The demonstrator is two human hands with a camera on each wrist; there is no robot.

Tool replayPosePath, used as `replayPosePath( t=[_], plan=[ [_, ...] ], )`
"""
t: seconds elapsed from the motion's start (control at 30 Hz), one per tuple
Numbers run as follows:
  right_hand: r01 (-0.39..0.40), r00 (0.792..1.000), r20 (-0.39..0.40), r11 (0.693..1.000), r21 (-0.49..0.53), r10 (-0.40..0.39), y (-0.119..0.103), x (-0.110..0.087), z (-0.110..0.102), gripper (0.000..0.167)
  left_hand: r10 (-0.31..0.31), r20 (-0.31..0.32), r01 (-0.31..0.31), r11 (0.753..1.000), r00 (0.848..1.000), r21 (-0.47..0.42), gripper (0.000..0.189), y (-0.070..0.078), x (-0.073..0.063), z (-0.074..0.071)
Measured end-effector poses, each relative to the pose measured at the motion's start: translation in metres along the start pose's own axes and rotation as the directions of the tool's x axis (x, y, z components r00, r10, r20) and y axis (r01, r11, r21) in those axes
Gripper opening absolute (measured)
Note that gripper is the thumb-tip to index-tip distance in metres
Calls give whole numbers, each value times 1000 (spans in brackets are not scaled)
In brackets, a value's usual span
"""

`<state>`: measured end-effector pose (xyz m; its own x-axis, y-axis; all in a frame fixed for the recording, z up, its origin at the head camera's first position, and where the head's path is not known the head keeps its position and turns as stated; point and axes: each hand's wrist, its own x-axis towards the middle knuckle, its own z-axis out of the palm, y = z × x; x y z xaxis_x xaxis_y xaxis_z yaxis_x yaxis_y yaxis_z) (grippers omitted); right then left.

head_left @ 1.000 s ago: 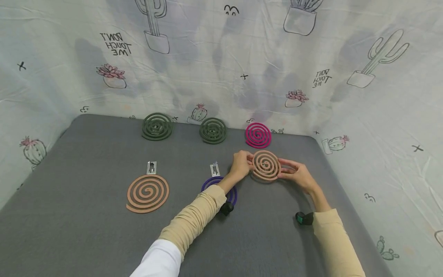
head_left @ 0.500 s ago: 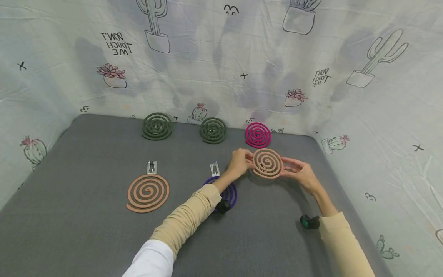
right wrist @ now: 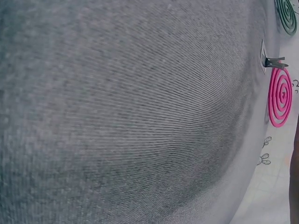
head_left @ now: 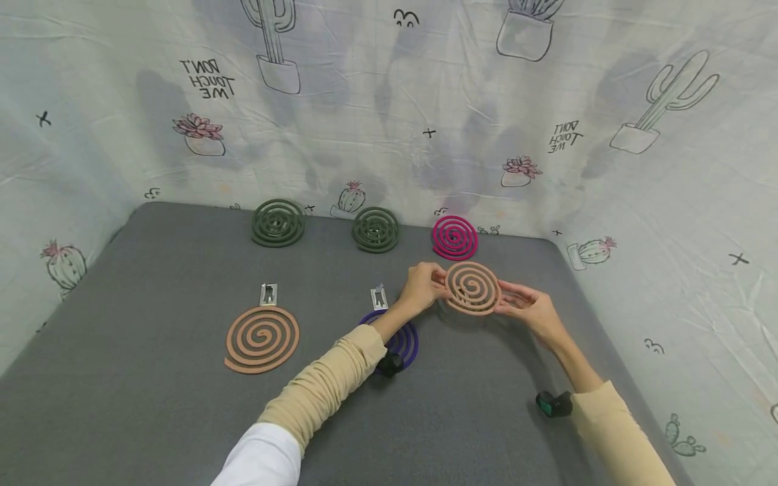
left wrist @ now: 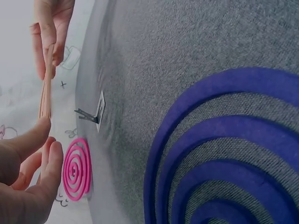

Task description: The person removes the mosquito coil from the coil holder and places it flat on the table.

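A tan mosquito coil (head_left: 473, 289) is held between both hands, raised above the grey table. My left hand (head_left: 421, 289) pinches its left edge between thumb and fingers, and my right hand (head_left: 531, 309) pinches the right edge. Seen edge-on in the left wrist view, the tan coil (left wrist: 45, 95) appears thin and flat. Below it on the table stands a small metal coil stand (left wrist: 101, 112) with upright prongs; in the head view the coil hides it. A purple mosquito coil (head_left: 412, 344) lies partly under my left forearm.
At the back lie two green coils (head_left: 277, 223) (head_left: 375, 230) and a pink coil (head_left: 454, 237). Another tan coil (head_left: 261, 339) lies at the left, with a metal stand (head_left: 269, 295) behind it. A second stand (head_left: 379, 298) is behind the purple coil. Printed cloth (head_left: 365, 88) walls the table.
The held coil has shifted slightly to the right, still between both hands. My right forearm has swung out to the right, and my left forearm has drawn a little leftward.
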<state>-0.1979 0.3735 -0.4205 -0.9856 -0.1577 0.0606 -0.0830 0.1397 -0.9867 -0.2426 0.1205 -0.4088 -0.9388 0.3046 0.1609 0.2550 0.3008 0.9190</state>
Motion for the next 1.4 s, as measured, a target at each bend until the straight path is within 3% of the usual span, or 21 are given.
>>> replayPosePath(
  t=[0.17, 0.37, 0.53, 0.63, 0.77, 1.0, 1.17, 1.4],
  plan=[
    [-38, 999, 39, 999, 3, 38, 0, -3, 2, 64, -14, 18, 14, 1000, 1000, -12, 34, 2, -4, 0],
    [-58, 997, 59, 998, -13, 58, 0, -3, 1, 65, -10, 33, 9, 999, 999, 49, 28, 0, -3, -3],
    [-75, 994, 76, 997, -22, 77, 0, -4, -1, 65, 0, 99, -8, 997, 995, 81, 35, -4, -1, -8],
    [-84, 993, 86, 996, -28, 86, 1, -6, -2, 65, 22, 184, -40, 995, 983, 90, 47, -7, 0, -11],
    [-85, 991, 99, 996, -37, 89, 2, -8, -4, 63, 89, 284, -124, 987, 955, 107, 52, -10, 4, -16],
    [-79, 990, 113, 997, -24, 82, 1, -11, -5, 59, 146, 359, -192, 977, 922, 96, 43, -14, 8, -24],
    [-80, 988, 135, 996, 34, 75, 0, -14, -3, 59, 137, 380, -184, 979, 915, 91, 38, -12, 6, -26],
    [-80, 987, 143, 996, 48, 72, 2, -19, -1, 60, 109, 378, -159, 982, 919, 102, 37, -8, 0, -23]
  ],
)
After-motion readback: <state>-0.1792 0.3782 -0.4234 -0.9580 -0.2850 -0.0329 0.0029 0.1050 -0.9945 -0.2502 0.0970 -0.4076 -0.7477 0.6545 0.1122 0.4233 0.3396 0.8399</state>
